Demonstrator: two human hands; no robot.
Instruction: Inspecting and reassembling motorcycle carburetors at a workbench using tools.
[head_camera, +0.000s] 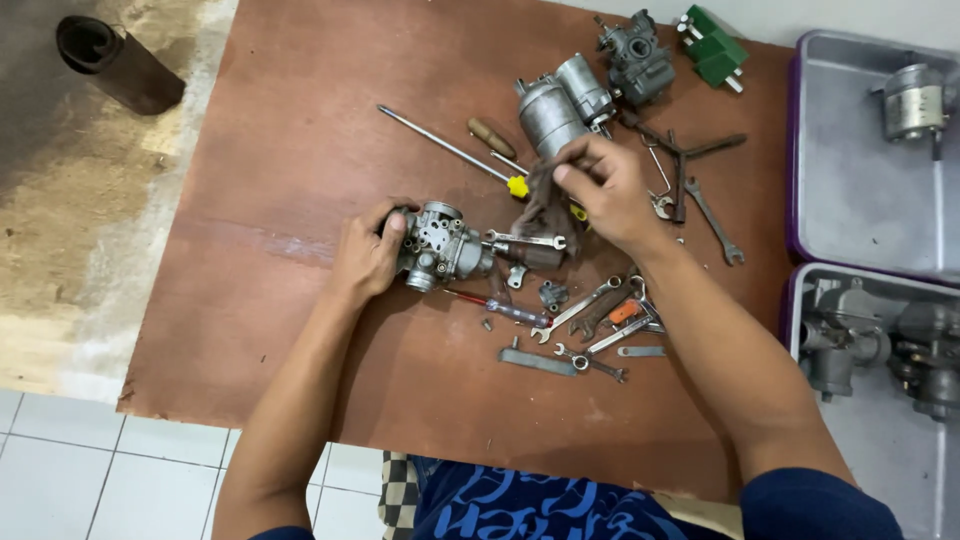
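The grey metal carburetor (440, 245) lies on its side at the middle of your brown board. The dark brown rag (543, 205) hangs bunched just right of it.

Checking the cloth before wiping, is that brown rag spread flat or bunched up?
Bunched up: the brown rag hangs crumpled from the right hand, pinched in its fingers.

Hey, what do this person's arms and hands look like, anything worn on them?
Both hands, the left hand and the right hand, are bare: no gloves, rings or watch show. The forearms are uncovered too. Short dark blue sleeves show at the bottom edge, on a blue patterned shirt.
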